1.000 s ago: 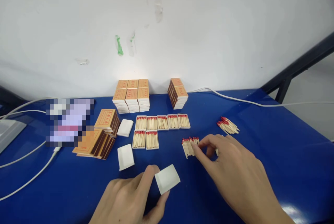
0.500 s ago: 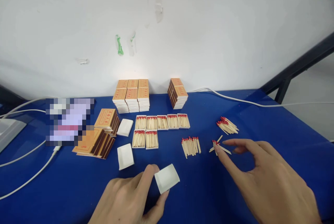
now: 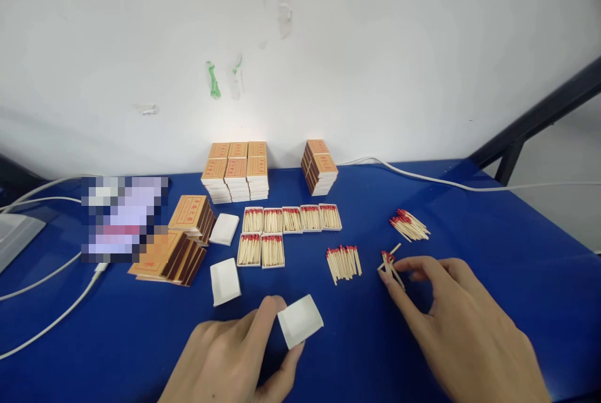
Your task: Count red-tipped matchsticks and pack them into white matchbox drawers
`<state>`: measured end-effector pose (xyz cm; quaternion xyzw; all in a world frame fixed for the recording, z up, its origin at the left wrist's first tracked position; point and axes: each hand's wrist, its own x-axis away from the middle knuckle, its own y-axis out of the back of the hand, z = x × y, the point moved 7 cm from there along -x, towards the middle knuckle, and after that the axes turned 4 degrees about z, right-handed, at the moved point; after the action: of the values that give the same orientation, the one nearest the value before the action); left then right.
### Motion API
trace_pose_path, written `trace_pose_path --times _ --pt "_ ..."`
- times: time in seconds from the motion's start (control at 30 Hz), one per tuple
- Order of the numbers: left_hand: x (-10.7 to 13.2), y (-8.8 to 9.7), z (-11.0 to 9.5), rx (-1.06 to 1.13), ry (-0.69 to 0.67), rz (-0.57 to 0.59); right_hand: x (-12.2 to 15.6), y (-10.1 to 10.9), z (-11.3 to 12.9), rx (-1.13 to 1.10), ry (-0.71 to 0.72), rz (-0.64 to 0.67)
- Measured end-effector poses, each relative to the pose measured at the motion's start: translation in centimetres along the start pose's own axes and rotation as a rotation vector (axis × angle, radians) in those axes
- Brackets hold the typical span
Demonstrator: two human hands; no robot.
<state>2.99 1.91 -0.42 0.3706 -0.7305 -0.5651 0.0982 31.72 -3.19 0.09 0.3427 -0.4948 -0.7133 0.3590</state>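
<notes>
My left hand [image 3: 235, 359] holds an empty white matchbox tray [image 3: 300, 320] between thumb and forefinger, just above the blue table [image 3: 493, 253]. Over on the right, my right hand [image 3: 464, 328] pinches a few loose red-tipped matches [image 3: 390, 260] with thumb and forefinger on the table. A small pile of matches [image 3: 344, 262] lies to the left of that hand. Another pile of matches [image 3: 409, 225] lies farther back right.
Several filled open trays [image 3: 291, 219] sit in two rows mid-table. Two empty white trays [image 3: 225, 281] lie left of them. Orange matchbox sleeves [image 3: 185, 237] are heaped at left; stacked boxes [image 3: 237, 171] and a smaller stack [image 3: 319, 167] stand by the wall. White cables [image 3: 51, 321] cross the left side.
My right hand left the middle match pile, moved right to a few scattered matches, and closed thumb and forefinger on them. My left hand with the tray stayed put.
</notes>
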Motion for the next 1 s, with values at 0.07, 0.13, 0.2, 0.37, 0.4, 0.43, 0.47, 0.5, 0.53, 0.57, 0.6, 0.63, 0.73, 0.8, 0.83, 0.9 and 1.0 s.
trace_pose_path --times 0.07,0.13,0.2,0.37,0.4,0.43,0.47,0.5,0.53,0.57,0.6,0.63,0.73,0.8,0.83,0.9,1.0 --pt "0.0 0.0 0.1 0.004 0.004 0.004 0.0 -0.1 -0.2 -0.030 0.007 0.014" --pt "0.0 0.1 0.0 -0.002 -0.001 0.000 -0.1 -0.2 -0.3 -0.047 0.016 0.014" --pt "0.0 0.1 0.0 -0.007 -0.005 -0.001 -0.2 -0.4 -0.6 -0.062 0.018 0.022" --pt "0.0 0.1 -0.2 -0.005 0.003 0.009 -0.5 -1.0 -1.7 -0.100 -0.001 0.075" --pt "-0.1 0.2 -0.2 -0.008 0.000 -0.001 -0.6 -1.0 -1.9 -0.101 -0.007 0.080" --pt "-0.1 0.2 -0.2 -0.011 -0.004 -0.011 -0.6 -1.0 -2.1 -0.101 -0.014 0.084" --pt "-0.1 0.2 -0.2 -0.013 -0.008 -0.011 -0.7 -1.0 -2.2 -0.103 -0.021 0.089" --pt "-0.2 0.2 -0.2 -0.015 -0.010 -0.011 -0.7 -1.0 -2.4 -0.107 -0.030 0.094" --pt "-0.2 0.2 -0.2 -0.016 -0.008 -0.004 -0.7 -0.9 -2.5 -0.112 -0.041 0.097" --pt "-0.2 0.1 -0.2 -0.015 -0.006 -0.002 -0.8 -0.9 -2.5 -0.117 -0.051 0.101" --pt "-0.2 0.1 -0.2 -0.013 -0.004 0.002 -0.8 -0.8 -2.6 -0.122 -0.061 0.104" --pt "-0.2 0.1 -0.2 -0.011 -0.001 0.002 -0.8 -0.7 -2.6 -0.126 -0.071 0.105" --pt "-0.2 0.2 -0.3 -0.007 -0.001 0.000 -1.1 -0.6 -2.7 -0.132 -0.098 0.107" --pt "-0.2 0.3 -0.4 -0.009 -0.005 -0.013 -1.3 -0.5 -2.8 -0.139 -0.109 0.107" --pt "-0.2 0.3 -0.4 -0.009 -0.006 -0.019 -1.3 -0.4 -2.9 -0.144 -0.111 0.106" --pt "-0.3 0.3 -0.4 -0.007 -0.007 -0.023 -1.4 -0.4 -2.9 -0.152 -0.110 0.102" --pt "-0.3 0.3 -0.3 -0.013 -0.001 -0.021 -1.4 -0.3 -2.9 -0.165 -0.094 0.108"
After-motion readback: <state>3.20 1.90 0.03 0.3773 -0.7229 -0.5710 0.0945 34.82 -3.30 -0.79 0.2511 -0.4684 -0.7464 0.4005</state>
